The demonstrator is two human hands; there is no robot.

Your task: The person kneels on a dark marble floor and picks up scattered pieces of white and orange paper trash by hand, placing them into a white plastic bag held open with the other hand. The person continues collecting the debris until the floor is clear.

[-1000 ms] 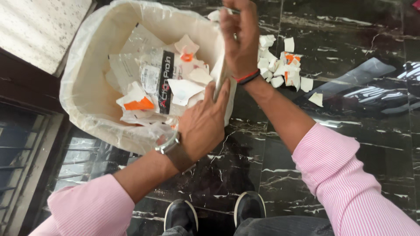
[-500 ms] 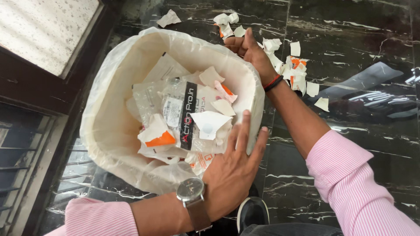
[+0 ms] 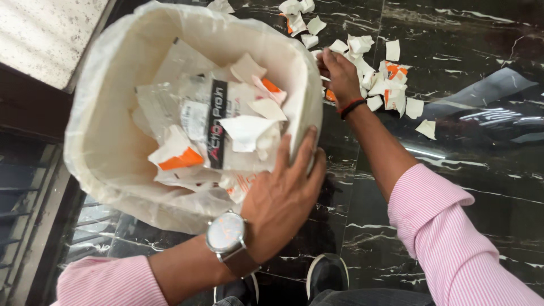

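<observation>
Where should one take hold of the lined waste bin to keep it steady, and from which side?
Take the waste bin at its near rim, from the wearer's side, where the left hand already grips it, fingers over the edge. The rim is the one firm, thin lip; the walls under the plastic liner look wide and slippery. The right hand is down among the paper scraps on the floor.

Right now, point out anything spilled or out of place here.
Torn white and orange paper scraps lie scattered on the black marble floor beside the lined waste bin, not in it. The right hand reaches among them; the left hand grips the bin's rim.
</observation>
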